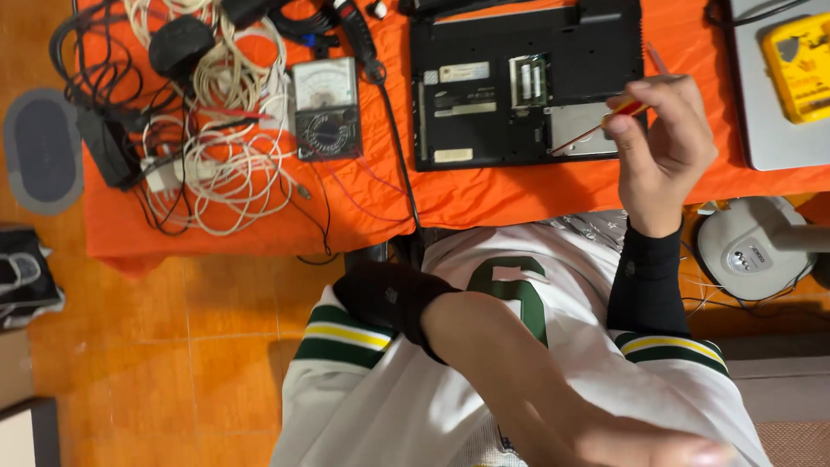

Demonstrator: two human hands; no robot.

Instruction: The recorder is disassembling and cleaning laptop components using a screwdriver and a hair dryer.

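Head view. The right hand [661, 143] is raised over the right part of an orange cloth-covered table [484, 195]. Its thumb and forefinger are pinched around the red-and-yellow handle of a slim screwdriver [629, 108], and the other fingers are curled loosely. The thin metal shaft slants down and left, with the tip at the uncovered silver bay in a black laptop computer lying underside up [484, 52] on the cloth.

The left forearm, bare below a black pushed-up sleeve, crosses the white green-and-yellow-trimmed jersey [432, 398] toward the lower edge. The left hand [683, 451] is blurred and cut off there, so its grip cannot be told; it appears to hold nothing that shows.

Left of the laptop lies a grey analogue multimeter with a round black dial [325, 108]. Beyond it is a tangle of white and black cables [220, 147]. At the right edge a yellow boxy meter [800, 65] rests on a closed grey laptop [778, 138]. Below the table edge a round white fan base [750, 251] stands on the orange tiled floor [173, 346].
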